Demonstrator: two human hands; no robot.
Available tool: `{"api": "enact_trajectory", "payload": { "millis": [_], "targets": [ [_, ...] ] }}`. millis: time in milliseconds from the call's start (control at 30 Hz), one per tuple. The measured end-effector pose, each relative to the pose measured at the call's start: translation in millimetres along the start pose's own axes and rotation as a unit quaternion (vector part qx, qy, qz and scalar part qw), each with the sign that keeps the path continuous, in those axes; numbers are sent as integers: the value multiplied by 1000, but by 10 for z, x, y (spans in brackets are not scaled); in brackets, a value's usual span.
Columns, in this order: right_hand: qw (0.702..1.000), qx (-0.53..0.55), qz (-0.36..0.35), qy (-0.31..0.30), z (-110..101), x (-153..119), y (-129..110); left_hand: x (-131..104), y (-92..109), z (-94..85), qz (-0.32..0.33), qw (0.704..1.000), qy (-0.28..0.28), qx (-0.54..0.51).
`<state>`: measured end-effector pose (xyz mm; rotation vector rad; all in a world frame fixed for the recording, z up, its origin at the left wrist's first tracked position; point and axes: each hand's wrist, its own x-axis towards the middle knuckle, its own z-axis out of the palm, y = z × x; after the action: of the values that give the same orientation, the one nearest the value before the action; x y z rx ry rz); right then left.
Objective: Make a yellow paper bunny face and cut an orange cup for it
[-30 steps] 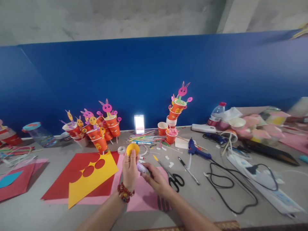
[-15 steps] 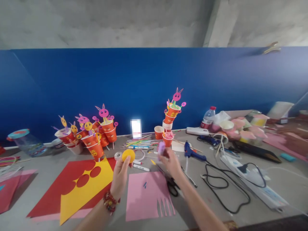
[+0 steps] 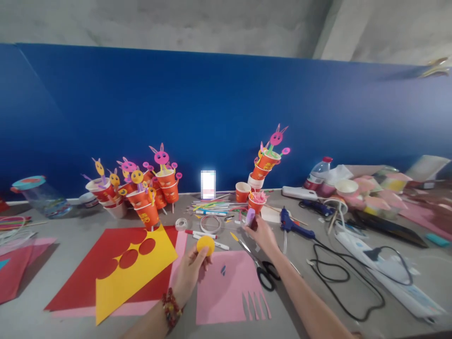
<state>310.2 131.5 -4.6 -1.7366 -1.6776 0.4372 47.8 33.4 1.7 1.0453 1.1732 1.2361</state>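
Observation:
A round yellow paper disc [image 3: 205,246] is pinched upright between the thumb and fingers of my left hand [image 3: 190,266], over the top left corner of a pink paper sheet [image 3: 226,282]. My right hand [image 3: 262,234] has its fingers closed around a small purple cylinder [image 3: 250,216], whose exact kind I cannot make out. Just in front of it stands an orange paper cup [image 3: 257,201] filled with pink pieces. Black-handled scissors [image 3: 264,278] lie below my right hand. To the left, a yellow sheet with round cutouts [image 3: 137,273] rests on red paper [image 3: 84,268].
Cups decorated with paper bunnies [image 3: 146,207] stand at the back left, and a taller cup stack [image 3: 263,165] stands right of centre. A blue glue gun [image 3: 294,227], its cord and a white power strip [image 3: 388,278] lie on the right. Markers and white tape [image 3: 181,223] lie mid-table.
The view has shifted, so the scene sits further right. My left hand has come lower and slightly right with the disc. My right hand still grips the purple cylinder; the scissors show more fully.

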Motion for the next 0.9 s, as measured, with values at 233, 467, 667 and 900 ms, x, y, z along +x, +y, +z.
{"api": "enact_trajectory", "payload": {
  "millis": [233, 467, 667, 900],
  "targets": [
    [983, 51, -139, 108, -266, -526, -504, -19, 63, 5, -13, 1000, -10, -12],
    [942, 231, -185, -161, 172, -1105, -1109, -64, 89, -17, 118, 987, 38, 106],
    [951, 247, -162, -96, 340, -1127, -1107, -155, -79, -11, 194, 967, -30, 164],
    [946, 292, -115, -85, 254, -1110, -1046, -197, -33, -13, 168, 982, -45, 69]
  ]
}}
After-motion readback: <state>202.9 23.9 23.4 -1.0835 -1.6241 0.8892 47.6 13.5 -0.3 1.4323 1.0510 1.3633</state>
